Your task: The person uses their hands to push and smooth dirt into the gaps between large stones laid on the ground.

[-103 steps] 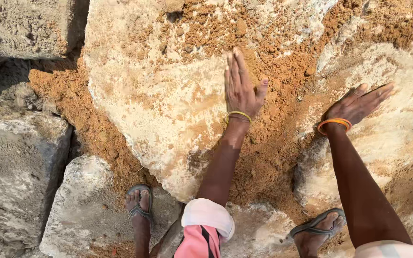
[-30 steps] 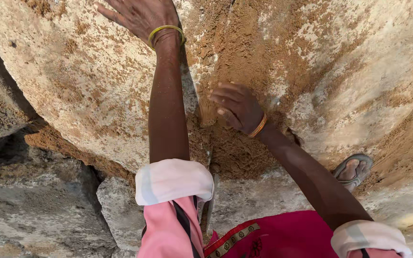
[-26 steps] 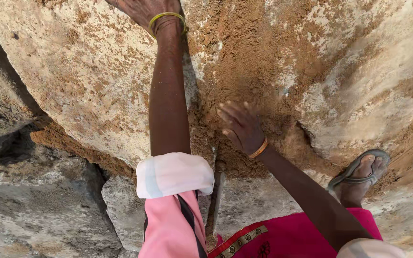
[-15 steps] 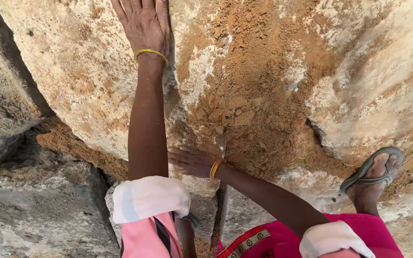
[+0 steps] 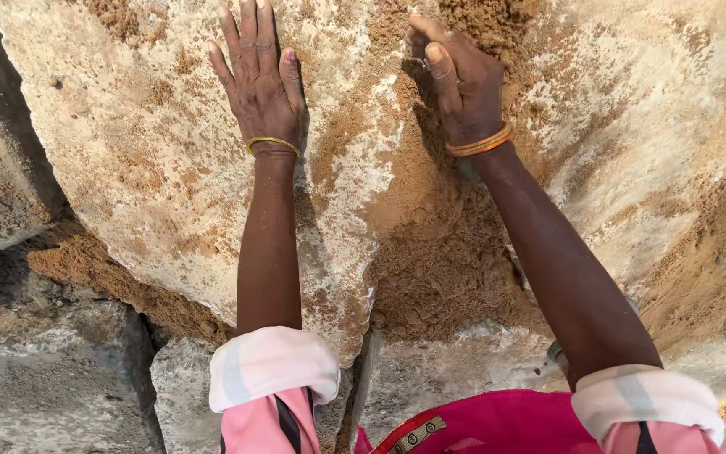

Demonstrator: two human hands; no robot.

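Note:
A big pale boulder [image 5: 144, 168] fills the view, its face streaked with reddish-brown sandy soil [image 5: 439, 261]. My left hand [image 5: 258, 80] lies flat on the stone, fingers spread and pointing up, a thin yellow bangle at the wrist. My right hand [image 5: 460, 80] presses into the loose soil higher up and to the right, fingers curled down into it, orange bangles at the wrist. Both forearms reach up from rolled white cuffs over pink sleeves. Neither hand holds an object.
Grey rough rocks [image 5: 35, 378] lie at the lower left, with a dark gap [image 5: 10, 151] between them and the boulder. A smaller pale stone [image 5: 182, 387] sits under my left arm. Loose soil slopes down at the right [image 5: 707, 269].
My right hand has risen from low on the soil patch to high beside my left hand. The left hand stays flat on the stone. The sandalled foot has left the view.

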